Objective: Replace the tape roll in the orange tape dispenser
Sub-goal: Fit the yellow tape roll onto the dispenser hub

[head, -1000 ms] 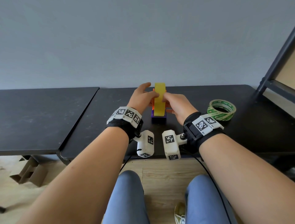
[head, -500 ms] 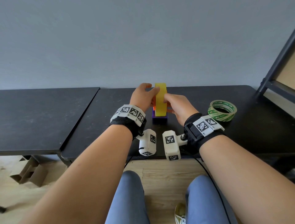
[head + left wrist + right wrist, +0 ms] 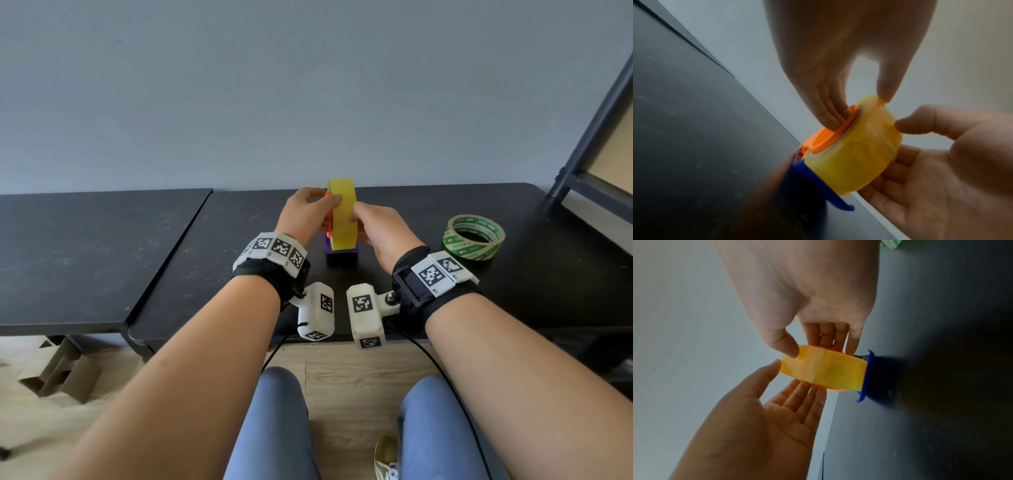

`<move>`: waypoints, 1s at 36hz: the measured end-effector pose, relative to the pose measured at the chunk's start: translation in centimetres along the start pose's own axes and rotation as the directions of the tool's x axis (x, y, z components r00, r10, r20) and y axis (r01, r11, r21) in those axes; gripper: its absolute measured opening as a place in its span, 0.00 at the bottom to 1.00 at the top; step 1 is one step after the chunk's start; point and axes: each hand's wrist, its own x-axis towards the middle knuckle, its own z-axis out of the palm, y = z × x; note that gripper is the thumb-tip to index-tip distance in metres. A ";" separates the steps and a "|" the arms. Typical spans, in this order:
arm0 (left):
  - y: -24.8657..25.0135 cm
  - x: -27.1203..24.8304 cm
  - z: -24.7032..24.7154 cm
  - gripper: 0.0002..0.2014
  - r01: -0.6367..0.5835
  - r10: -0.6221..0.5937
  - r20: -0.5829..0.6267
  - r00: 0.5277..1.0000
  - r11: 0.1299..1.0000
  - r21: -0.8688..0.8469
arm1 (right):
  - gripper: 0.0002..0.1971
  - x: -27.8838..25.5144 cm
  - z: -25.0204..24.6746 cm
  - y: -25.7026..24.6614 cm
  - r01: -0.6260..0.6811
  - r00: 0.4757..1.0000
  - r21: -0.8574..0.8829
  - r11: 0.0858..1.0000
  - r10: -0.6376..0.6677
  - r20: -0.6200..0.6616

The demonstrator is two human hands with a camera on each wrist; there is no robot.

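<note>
A yellow tape roll point(image 3: 342, 219) stands upright on the orange tape dispenser point(image 3: 329, 230), whose blue base point(image 3: 342, 254) rests on the black table point(image 3: 212, 260). My left hand point(image 3: 323, 209) is at its left side. The left wrist view shows that hand's fingers on the orange hub point(image 3: 826, 138) and its thumb on the roll's rim point(image 3: 855, 154). My right hand point(image 3: 359, 222) holds the right side. Its thumb lies on the yellow rim point(image 3: 830, 369) and its fingers lie against the far face. The dispenser's right side is hidden behind the roll and hand.
A green-printed tape roll point(image 3: 474, 236) lies flat on the table to the right of my right hand. A dark shelf frame point(image 3: 582, 154) rises at the right edge. A second black table point(image 3: 85, 257) adjoins on the left. The wall is close behind.
My left thumb has come down from beside the roll onto its rim, and the left hand has closed in on the hub. The right hand and the roll have barely moved.
</note>
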 end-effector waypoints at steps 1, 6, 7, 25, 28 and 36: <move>0.0 0.0 -0.1 0.23 0.011 -0.010 0.016 1.000 1.000 -0.020 | 0.11 -0.1 0.0 -0.1 -0.001 1.000 0.001 1.000 0.001 0.010; -0.2 -0.1 -0.3 0.23 0.005 -0.003 0.021 1.000 0.998 -0.059 | 0.14 0.1 0.1 0.0 0.003 1.000 0.015 1.000 -0.003 0.013; -0.2 -0.1 -0.2 0.23 -0.004 0.005 0.018 1.000 0.999 -0.050 | 0.17 0.2 0.1 0.0 0.004 1.000 0.019 1.000 -0.004 0.012; 0.0 0.4 -0.3 0.21 -0.040 0.041 -0.023 0.999 0.999 0.013 | 0.20 0.6 0.1 0.1 -0.019 1.000 0.000 1.000 0.019 0.001; 0.1 0.5 -0.3 0.20 -0.038 0.039 -0.028 0.999 0.999 0.036 | 0.20 0.6 0.1 0.1 -0.023 1.000 -0.001 1.000 0.023 -0.001; 0.1 0.9 0.1 0.26 -0.034 0.036 -0.039 0.999 0.997 0.063 | 0.19 0.4 0.1 0.0 -0.028 1.000 0.010 1.000 0.028 -0.005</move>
